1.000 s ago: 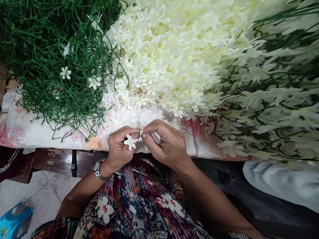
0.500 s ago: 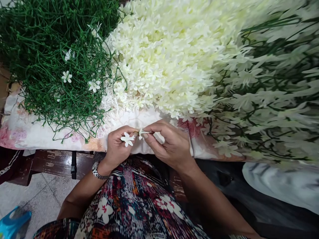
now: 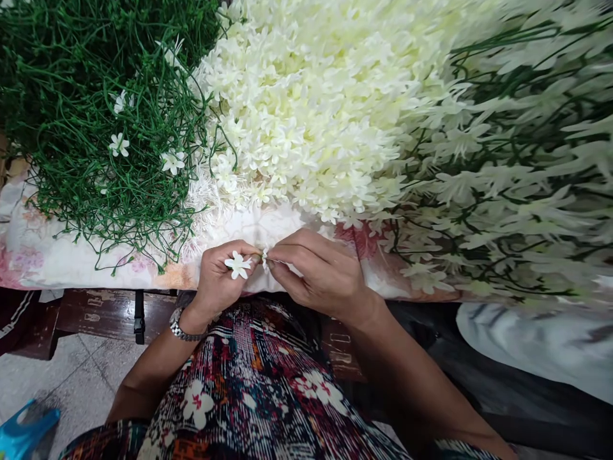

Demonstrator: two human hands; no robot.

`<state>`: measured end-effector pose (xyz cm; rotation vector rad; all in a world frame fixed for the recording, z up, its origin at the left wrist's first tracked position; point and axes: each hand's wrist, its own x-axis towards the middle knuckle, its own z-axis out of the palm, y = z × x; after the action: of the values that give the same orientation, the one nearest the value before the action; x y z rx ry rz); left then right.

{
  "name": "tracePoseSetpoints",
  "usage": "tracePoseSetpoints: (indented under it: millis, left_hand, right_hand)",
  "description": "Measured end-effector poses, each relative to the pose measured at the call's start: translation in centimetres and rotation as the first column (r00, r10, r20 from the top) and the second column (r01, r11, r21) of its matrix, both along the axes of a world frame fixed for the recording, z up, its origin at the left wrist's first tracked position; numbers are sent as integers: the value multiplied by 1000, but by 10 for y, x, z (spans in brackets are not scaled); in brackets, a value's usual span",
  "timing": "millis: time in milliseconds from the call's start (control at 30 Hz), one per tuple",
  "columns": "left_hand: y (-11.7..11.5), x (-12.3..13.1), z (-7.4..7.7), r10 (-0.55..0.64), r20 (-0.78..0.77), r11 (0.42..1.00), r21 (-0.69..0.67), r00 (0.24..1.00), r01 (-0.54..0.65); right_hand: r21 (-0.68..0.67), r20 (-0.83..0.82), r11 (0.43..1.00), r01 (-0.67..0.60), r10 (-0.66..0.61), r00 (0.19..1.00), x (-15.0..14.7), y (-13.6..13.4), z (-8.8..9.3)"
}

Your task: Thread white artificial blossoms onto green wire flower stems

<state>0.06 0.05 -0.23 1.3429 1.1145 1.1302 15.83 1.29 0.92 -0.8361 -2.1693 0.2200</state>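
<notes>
Pinched in my left hand (image 3: 221, 273) is an artificial flower stem, mostly hidden by the fingers, with an open white flower (image 3: 238, 264) at the thumb side. A second small white blossom (image 3: 265, 258), seen edge-on, sits at the stem tip between my two hands. My right hand (image 3: 322, 271) has its thumb and index finger closed at this blossom's right side. Both hands are over the front edge of the flowered cloth (image 3: 272, 223).
Green plastic stems (image 3: 105, 121) are heaped at the left, a few bearing white flowers. Loose pale-yellow and white blossoms (image 3: 311, 102) fill the middle. White-flowered sprays (image 3: 479, 185) lie at the right. Thin white stamens (image 3: 204, 195) lie between the heaps.
My right fingertips have come closer to my left hand, up against the small blossom. The white petals seen in my right palm before no longer show. The whole view has shifted slightly.
</notes>
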Motion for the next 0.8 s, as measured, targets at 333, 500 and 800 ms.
tracePoseSetpoints:
  millis: [333,500,800]
  left_hand:
    - [3,1,4,-58,-116,987,141,992,74]
    - [2,0,-1,-68,-99,980,178,993,85]
    - [2,1,-3,-65,-138,972,214,988,94]
  right_hand:
    - [-122,-3,992,-32,31,1000,2,2,-1]
    - [-156,-27,987,-37,33,999,1,1,-2]
    - [-176,-21,983,-56,54,998,4,-1,-3]
